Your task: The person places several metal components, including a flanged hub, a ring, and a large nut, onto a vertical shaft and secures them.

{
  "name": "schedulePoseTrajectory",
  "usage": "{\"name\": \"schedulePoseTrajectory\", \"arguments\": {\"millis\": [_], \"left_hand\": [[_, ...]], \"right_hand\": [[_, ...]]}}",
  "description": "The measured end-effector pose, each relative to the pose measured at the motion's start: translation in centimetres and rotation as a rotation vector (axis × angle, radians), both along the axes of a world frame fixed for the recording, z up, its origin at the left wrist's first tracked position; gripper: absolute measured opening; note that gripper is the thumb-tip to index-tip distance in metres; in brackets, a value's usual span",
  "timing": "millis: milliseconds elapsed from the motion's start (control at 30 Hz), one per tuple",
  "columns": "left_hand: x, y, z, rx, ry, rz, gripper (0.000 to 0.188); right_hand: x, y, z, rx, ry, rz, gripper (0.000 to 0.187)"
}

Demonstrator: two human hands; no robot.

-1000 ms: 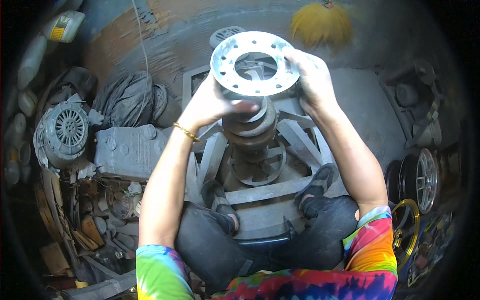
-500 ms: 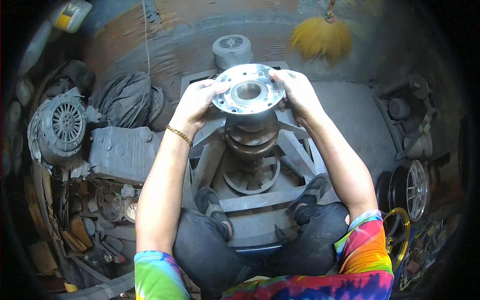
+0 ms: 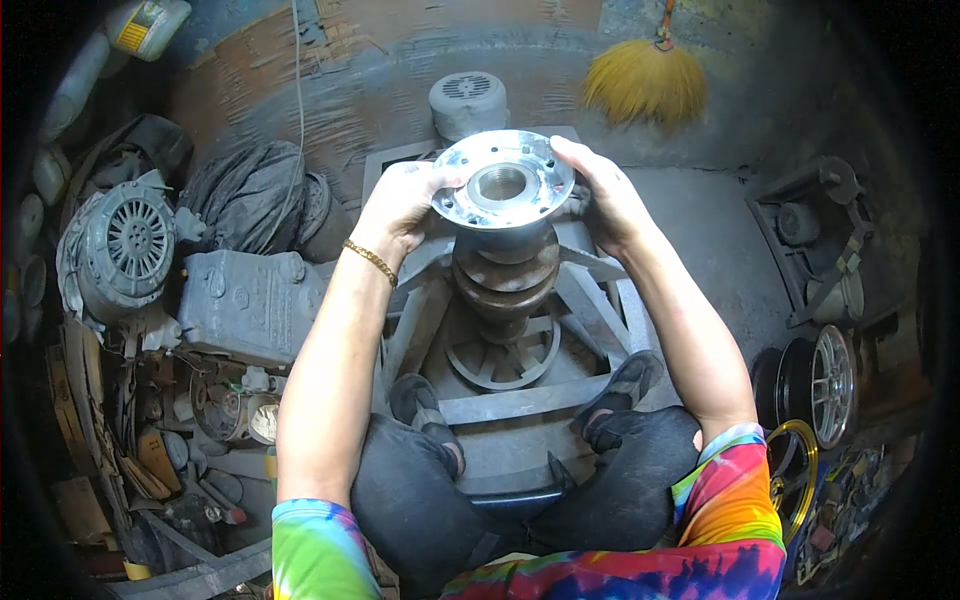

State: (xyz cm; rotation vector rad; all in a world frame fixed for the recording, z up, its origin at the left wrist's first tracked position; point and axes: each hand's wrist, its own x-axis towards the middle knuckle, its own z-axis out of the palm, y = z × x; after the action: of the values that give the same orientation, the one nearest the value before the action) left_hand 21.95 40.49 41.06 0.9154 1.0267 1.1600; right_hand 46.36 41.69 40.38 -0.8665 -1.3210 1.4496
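Between my hands is a round, shiny metal hub flange [image 3: 458, 207] with small holes round its rim and a ridged bore in the middle. It is tilted toward me, over a dark stepped spindle [image 3: 505, 270]; whether the two touch is hard to tell. My left hand [image 3: 408, 203] grips the flange's left edge, thumb on top and fingers mostly hidden below. On the opposite edge, my right hand [image 3: 610, 195] is closed round the rim, its thumb at the upper right and its other fingers partly out of sight.
The spindle rises from a grey metal frame [image 3: 520, 402] between my feet, with a motor [image 3: 468, 105] behind it. At left are a finned motor [image 3: 130, 245], a grey metal casing [image 3: 250, 305] and scrap. Wheel rims [image 3: 833, 385] stand at right; a yellow broom [image 3: 645, 80] hangs behind.
The flange appears turned slightly, its rim holes sitting in different places. My right fingers show less under its edge. The whole view has shifted a little.
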Motion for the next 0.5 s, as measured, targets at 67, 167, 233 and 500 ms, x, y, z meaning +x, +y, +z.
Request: {"name": "schedulePoseTrajectory", "arguments": {"millis": [67,167,233,500], "left_hand": [[-0.2,-0.2,0.0,0.006,-0.009,-0.005,0.018],[-0.3,-0.2,-0.1,0.013,-0.004,0.004,0.019],[-0.5,-0.2,-0.1,0.016,0.002,-0.002,0.019],[-0.6,0.4,-0.5,0.045,0.024,0.002,0.013]], "right_hand": [[0.5,-0.6,0.4,-0.016,-0.02,0.129,0.066],[1.5,-1.6,0.3,0.192,-0.211,0.253,0.094],[1.0,-2.1,0.4,0.201,-0.362,0.239,0.108],[-1.6,-2.0,-2.7,0.318,-0.372,0.051,0.083]]}}
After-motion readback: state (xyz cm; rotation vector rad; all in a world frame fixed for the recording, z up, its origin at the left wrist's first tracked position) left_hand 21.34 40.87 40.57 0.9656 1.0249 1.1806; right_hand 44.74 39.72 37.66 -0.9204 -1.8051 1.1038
